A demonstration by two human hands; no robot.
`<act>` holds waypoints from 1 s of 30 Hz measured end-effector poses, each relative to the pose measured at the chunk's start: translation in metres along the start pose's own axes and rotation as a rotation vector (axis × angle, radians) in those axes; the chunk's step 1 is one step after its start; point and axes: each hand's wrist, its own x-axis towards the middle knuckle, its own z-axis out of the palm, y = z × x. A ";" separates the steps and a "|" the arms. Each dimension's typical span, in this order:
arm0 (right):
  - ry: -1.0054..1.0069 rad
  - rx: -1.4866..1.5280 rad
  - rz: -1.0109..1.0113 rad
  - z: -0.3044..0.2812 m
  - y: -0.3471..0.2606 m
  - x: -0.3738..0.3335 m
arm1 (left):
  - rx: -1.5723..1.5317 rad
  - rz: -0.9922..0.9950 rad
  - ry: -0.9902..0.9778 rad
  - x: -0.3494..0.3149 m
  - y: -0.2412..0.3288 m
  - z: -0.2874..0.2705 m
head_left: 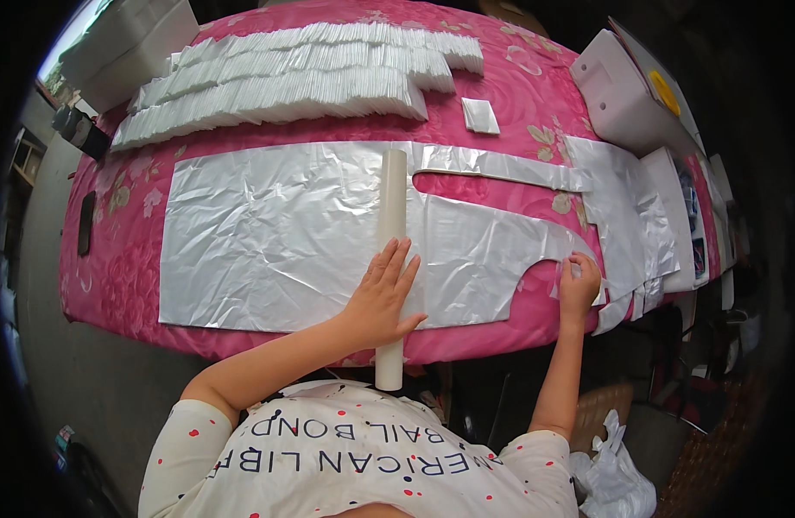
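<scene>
A thin, silvery-white plastic apron point(259, 237) lies spread flat and wrinkled across the table, its cut-out straps pointing right. Over its middle rests a long off-white tube point(393, 194), running from the apron's far edge to past the table's near edge. My left hand point(383, 298) lies on the tube with fingers stretched and spread, its thumb out to the right over the plastic. At the apron's right end my right hand point(579, 283) is closed in a pinch on the strap edge beside the curved cut-out.
Rows of folded white plastic packets point(285, 86) line the far side, and a single packet point(480, 116) lies apart. More plastic sheets point(626, 216) are piled at right by a white foam box point(622, 91). A pink flowered cloth point(112, 285) covers the table. A dark narrow object point(86, 224) lies left.
</scene>
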 end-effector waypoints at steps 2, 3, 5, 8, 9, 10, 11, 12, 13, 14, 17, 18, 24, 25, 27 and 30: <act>-0.014 0.227 -0.063 -0.007 -0.066 -0.004 | -0.077 0.014 0.048 -0.004 0.000 -0.003; -0.116 0.380 -0.050 -0.011 -0.098 -0.010 | -0.140 0.030 0.081 -0.003 0.000 -0.005; -0.300 0.692 -0.061 -0.009 -0.153 -0.028 | -0.540 -0.085 0.134 -0.003 0.004 -0.014; -0.650 0.928 -0.206 -0.012 -0.221 -0.058 | -1.294 -0.497 0.046 -0.002 0.009 -0.035; -0.744 0.895 -0.379 -0.013 -0.230 -0.064 | -1.372 -0.611 -0.097 -0.003 -0.002 -0.047; -0.794 0.945 -0.457 -0.015 -0.241 -0.071 | -1.438 -0.731 -0.225 -0.009 -0.015 -0.060; -0.768 0.958 -0.496 -0.020 -0.245 -0.075 | -1.389 -0.732 -0.235 -0.019 -0.030 -0.067; -0.742 0.970 -0.529 -0.023 -0.247 -0.079 | -1.341 -0.735 -0.250 -0.032 -0.048 -0.073; -0.718 0.983 -0.558 -0.026 -0.249 -0.083 | -1.302 -0.775 -0.231 -0.046 -0.067 -0.083; -0.671 0.919 -0.515 -0.031 -0.248 -0.086 | -1.252 -0.826 -0.174 -0.062 -0.085 -0.096; -0.526 0.750 -0.438 -0.027 -0.221 -0.102 | -1.140 -0.932 -0.020 -0.114 -0.136 -0.135; -0.529 0.694 -0.384 -0.028 -0.218 -0.106 | -1.046 -0.946 -0.003 -0.135 -0.158 -0.147; -0.839 0.391 -0.046 -0.029 -0.219 -0.124 | -0.227 -0.799 0.329 -0.163 -0.178 -0.183; -0.949 0.377 0.032 -0.029 -0.223 -0.124 | -0.079 -0.685 0.374 -0.148 -0.163 -0.180; -1.070 0.391 0.171 -0.028 -0.226 -0.124 | 0.144 -0.403 0.377 -0.109 -0.125 -0.170; -1.103 0.467 0.282 -0.027 -0.225 -0.125 | -0.031 -0.177 0.316 -0.060 -0.075 -0.121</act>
